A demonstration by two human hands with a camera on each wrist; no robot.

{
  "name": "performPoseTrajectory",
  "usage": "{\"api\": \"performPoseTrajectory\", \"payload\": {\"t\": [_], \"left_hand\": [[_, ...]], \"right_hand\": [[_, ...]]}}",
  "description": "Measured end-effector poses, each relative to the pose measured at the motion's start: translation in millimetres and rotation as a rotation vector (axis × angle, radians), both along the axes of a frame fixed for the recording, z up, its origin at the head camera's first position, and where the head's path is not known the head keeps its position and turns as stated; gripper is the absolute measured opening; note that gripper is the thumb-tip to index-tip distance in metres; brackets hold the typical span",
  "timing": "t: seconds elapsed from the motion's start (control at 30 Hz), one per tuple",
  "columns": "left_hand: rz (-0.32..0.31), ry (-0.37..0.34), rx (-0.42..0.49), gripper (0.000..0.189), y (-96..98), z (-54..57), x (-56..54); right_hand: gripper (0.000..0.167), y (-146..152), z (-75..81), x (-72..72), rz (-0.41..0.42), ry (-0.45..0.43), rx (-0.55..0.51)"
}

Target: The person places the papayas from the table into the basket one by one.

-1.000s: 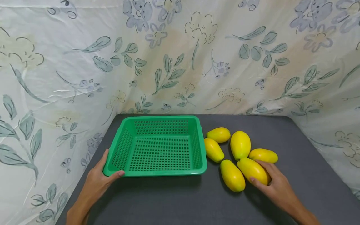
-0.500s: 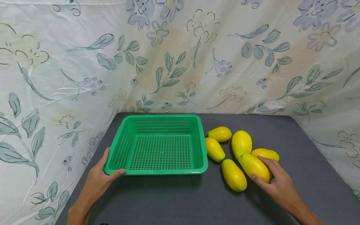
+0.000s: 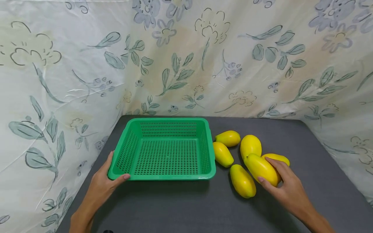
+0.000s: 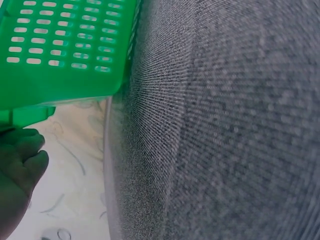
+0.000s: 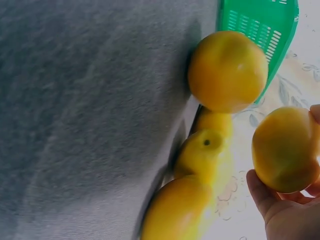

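My left hand [image 3: 100, 184] grips the left front corner of a green plastic basket [image 3: 169, 177], thumb over the rim and fingers along the outer side. The basket has perforated walls and nothing inside. In the left wrist view its slotted wall [image 4: 55, 82] shows beside the fingers [image 4: 30, 150]. My right hand [image 3: 287, 187] holds a yellow papaya [image 3: 262, 170], thumb on the near side and fingers on the far side. The right wrist view shows this papaya [image 5: 282, 150] raised off the table, apart from the others [image 5: 227, 72].
Several yellow papayas [image 3: 242, 181] lie on the dark grey table [image 3: 175, 207] right of the basket; two [image 3: 222, 154] are close by its right wall. A floral cloth [image 3: 175, 64] hangs behind and at both sides. A small black object [image 3: 108, 231] shows at the bottom edge.
My right hand has lifted the papaya up and slightly away from the table. The left hand keeps its hold on the basket, and the view has shifted slightly.
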State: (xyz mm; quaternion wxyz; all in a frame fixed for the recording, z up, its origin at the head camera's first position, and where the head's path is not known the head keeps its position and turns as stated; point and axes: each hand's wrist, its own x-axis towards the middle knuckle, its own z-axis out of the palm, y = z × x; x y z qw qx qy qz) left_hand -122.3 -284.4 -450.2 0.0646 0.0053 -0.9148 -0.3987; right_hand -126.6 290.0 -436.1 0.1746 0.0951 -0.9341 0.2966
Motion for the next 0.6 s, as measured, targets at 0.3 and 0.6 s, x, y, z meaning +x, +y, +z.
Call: {"api": "performPoseTrajectory", "payload": {"t": [0.3, 0.6], "left_hand": [[0.006, -0.039, 0.014, 0.114, 1.7, 2.8, -0.1], [0.01, -0.025, 0.022, 0.114, 1.1, 1.7, 0.5]], "right_hand": [[0.072, -11, 11.8, 3.0, 0.033, 0.031, -0.024], [0.071, -26, 24.6, 3.6, 0.079, 0.021, -0.073]]}}
